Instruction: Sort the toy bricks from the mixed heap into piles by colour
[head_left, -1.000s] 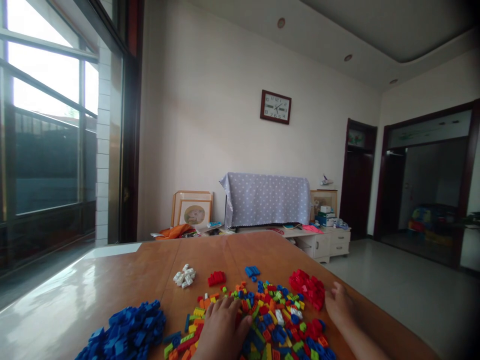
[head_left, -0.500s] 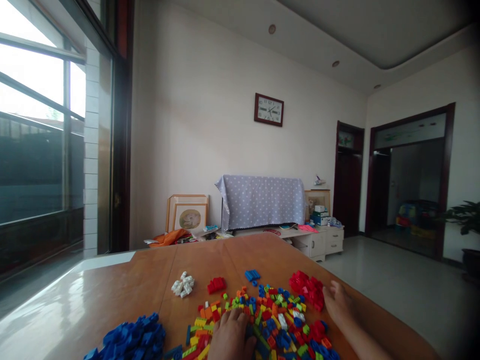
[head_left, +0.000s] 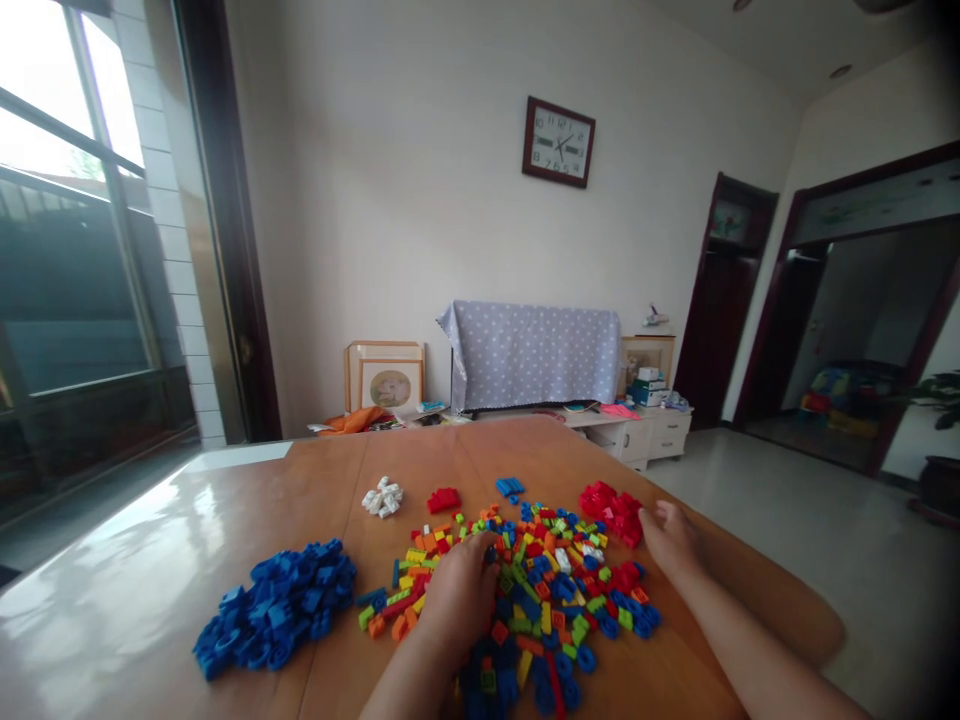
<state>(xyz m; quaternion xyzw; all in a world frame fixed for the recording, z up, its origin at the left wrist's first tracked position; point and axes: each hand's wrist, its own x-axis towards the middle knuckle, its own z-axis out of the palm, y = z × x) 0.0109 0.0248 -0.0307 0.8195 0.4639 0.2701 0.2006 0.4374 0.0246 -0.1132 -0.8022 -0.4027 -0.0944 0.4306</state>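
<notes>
My left hand (head_left: 461,585) is over the mixed pile of toy building bricks (head_left: 551,570), its fingers curled down among the pieces. What is between its fingertips is hidden. At the right side of the table, my right hand (head_left: 670,538) is beside a heap of red bricks (head_left: 611,512). Its fingers are loosely bent and apart, and no brick shows in them. The mixed pile has yellow, orange, green, blue, red and a few white pieces.
A large heap of blue bricks (head_left: 281,605) lies on the left of the wooden table (head_left: 187,560). Small groups of white bricks (head_left: 383,497), red bricks (head_left: 444,500) and light-blue bricks (head_left: 510,487) lie farther back. A cloth-covered object (head_left: 536,355) stands behind the table.
The camera has tipped down, so more of the table and near bricks shows. My left hand's fingers are more curled into the pile. My right hand remains beside the red heap.
</notes>
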